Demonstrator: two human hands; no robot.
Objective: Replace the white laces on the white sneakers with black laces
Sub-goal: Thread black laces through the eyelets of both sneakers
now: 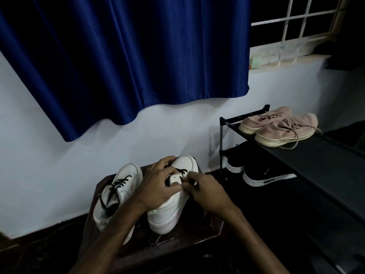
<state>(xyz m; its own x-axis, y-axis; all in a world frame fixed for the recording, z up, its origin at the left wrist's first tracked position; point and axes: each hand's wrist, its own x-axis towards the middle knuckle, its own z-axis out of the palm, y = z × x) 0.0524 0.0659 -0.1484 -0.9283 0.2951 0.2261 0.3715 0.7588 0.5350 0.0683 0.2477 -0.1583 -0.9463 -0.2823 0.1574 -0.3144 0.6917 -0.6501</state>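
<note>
Two white sneakers point(120, 192) on table point(187, 240), toes at its far edge, shoe rack point(325, 155) near right; my left hand point(158, 182) grips one tongue point(174, 177), right hand point(203, 191) pinches black lace point(183, 171).

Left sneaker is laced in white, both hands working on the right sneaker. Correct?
Not quite. The head view shows the left sneaker laced in black, not white. The rest holds: the left hand and the right hand are both on the right sneaker.
</note>
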